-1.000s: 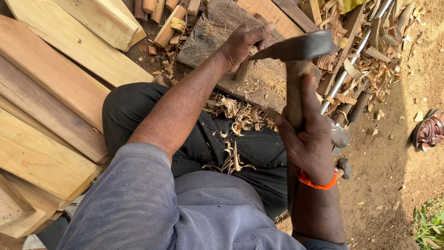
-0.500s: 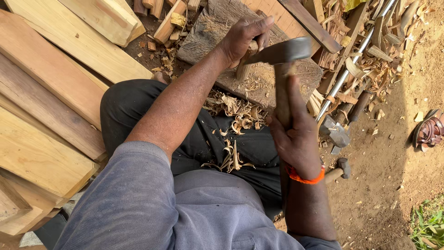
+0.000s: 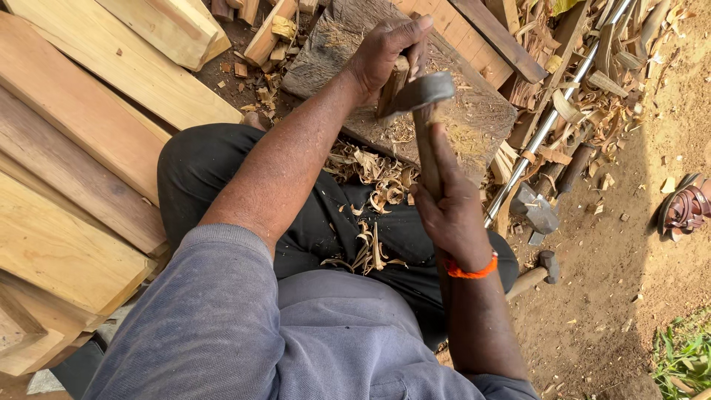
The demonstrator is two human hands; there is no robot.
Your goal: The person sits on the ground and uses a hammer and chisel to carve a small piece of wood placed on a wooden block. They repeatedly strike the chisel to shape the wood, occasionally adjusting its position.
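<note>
Fingers of the left hand (image 3: 385,48) pinch a small wood piece (image 3: 392,81) upright near the chopping block's (image 3: 474,118) middle; the right hand (image 3: 448,215) wraps the adze (image 3: 418,92) handle, its blade at the piece. Shaving seems underway; the next stroke needs the fingers kept off the blade.

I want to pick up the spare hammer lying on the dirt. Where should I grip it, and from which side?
Grip the hammer by its wooden handle, coming from the person's side. The handle slants toward the right hand and knee, while the dark metal head points away onto open dirt.
</note>
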